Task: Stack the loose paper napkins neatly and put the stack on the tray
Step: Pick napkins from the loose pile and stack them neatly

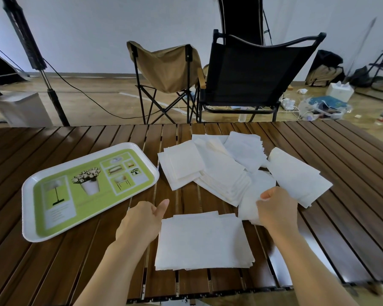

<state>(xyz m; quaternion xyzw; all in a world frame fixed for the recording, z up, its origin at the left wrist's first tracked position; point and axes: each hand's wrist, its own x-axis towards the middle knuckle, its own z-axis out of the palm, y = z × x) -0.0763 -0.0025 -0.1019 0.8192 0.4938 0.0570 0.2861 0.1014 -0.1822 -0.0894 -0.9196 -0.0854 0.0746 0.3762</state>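
Pinching a single napkin [255, 195] between thumb and curled fingers, the right hand [276, 208] is closed on the sheet's near edge, just right of the tidy stack. That napkin is bent up a bit where it's gripped, and its far end runs under the loose pile.

The left hand [145, 219] isn't holding anything. It's loosely curled with the thumb sticking up, resting on its edge right against the left side of the stack [202, 240]. Looks like it touches the paper, but hard to be sure.

The stack sits on the tabletop [53, 272] right in front of the person, between both forearms, edges mostly squared with a few corners peeking out along the far and right sides.

Further out is the loose pile [219, 166], a messy fan of white napkins overlapping at all angles, some in small bundles. One bigger bundle [296, 175] lies off to the right, angled away.

Left of all that is the tray [29, 226], white rim, green inside with printed pictures of a lamp and a flower pot. No napkins on it, and it sits apart from the stack.

Beyond the tabletop stand two folding chairs, a tan one [168, 69] and a black one [252, 71].
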